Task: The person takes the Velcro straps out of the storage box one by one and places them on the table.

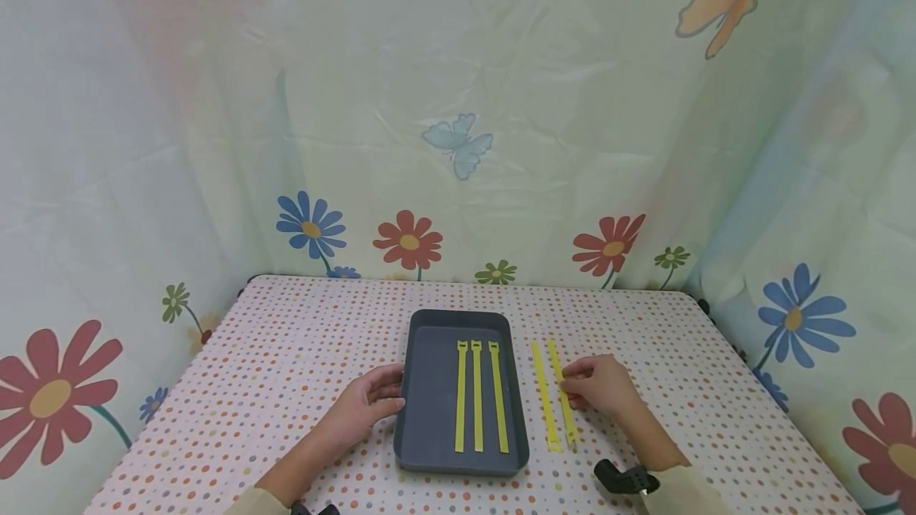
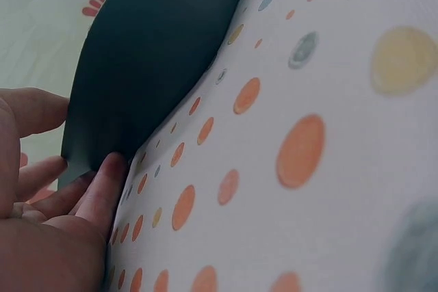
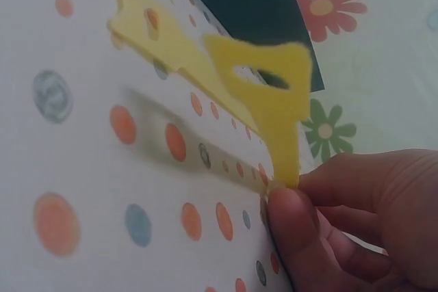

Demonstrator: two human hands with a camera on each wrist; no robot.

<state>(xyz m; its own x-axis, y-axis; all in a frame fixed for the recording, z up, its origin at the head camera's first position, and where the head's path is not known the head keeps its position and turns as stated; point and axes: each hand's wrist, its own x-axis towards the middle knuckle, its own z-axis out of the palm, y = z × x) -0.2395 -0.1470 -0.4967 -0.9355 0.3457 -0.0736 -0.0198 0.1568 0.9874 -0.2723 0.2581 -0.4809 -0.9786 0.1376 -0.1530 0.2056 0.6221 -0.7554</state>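
A person's right hand (image 1: 604, 389) pinches a yellow strap (image 3: 294, 141), its slotted near end seemingly lifted off the dotted table (image 1: 622, 324); a second strap (image 1: 545, 397) lies just beside it. The left hand's (image 1: 361, 405) relaxed fingers touch the left side of a gray tray (image 1: 432, 396) holding three more straps (image 1: 479, 412).

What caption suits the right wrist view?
Right hand pinching a yellow strap, another lying on the dotted table.
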